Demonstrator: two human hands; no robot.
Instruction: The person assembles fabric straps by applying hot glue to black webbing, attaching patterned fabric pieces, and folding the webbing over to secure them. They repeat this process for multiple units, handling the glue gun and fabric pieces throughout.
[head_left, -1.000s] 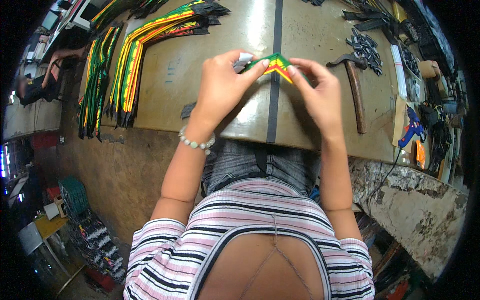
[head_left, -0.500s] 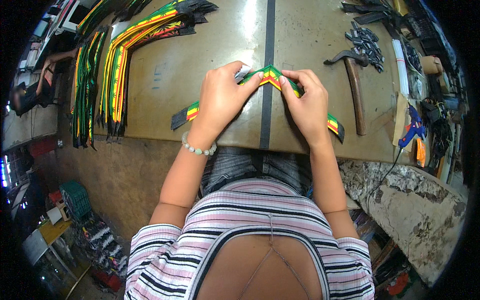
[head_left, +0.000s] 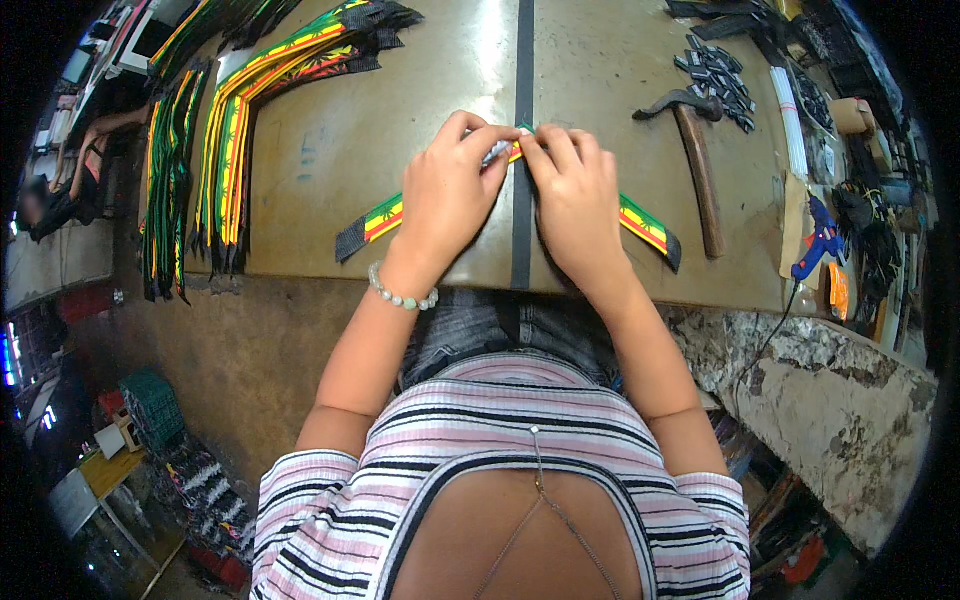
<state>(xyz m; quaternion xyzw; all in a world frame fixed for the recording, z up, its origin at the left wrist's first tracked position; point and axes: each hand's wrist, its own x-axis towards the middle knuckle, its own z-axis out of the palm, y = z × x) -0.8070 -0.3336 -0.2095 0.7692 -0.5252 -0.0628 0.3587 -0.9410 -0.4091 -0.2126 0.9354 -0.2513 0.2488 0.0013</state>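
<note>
A woven strap (head_left: 384,218) with green, yellow and red leaf-patterned stripes and black ends lies bent into an upside-down V on the table. My left hand (head_left: 447,190) is closed at the strap's fold, its index fingertip at the peak. A small pale grey object, too hidden to name, shows between its fingers. My right hand (head_left: 578,190) is closed too, fingertips meeting the left ones at the fold and mostly covering it. The strap's right end (head_left: 648,225) comes out beyond my right hand. A black band (head_left: 523,60) runs along the table under the fold.
At the left lie stacks of similar bent straps (head_left: 232,150) and a bundle of straps (head_left: 172,185). To the right are a hammer (head_left: 698,170), a pile of small dark buckle-like pieces (head_left: 716,80) and a blue glue gun (head_left: 818,240) with a trailing cord. Another person (head_left: 70,190) is at the far left.
My right hand has moved in to the left, over the fold, and its fingertips now meet my left ones. My left fingers have shifted up to the peak. The view has shifted slightly.
</note>
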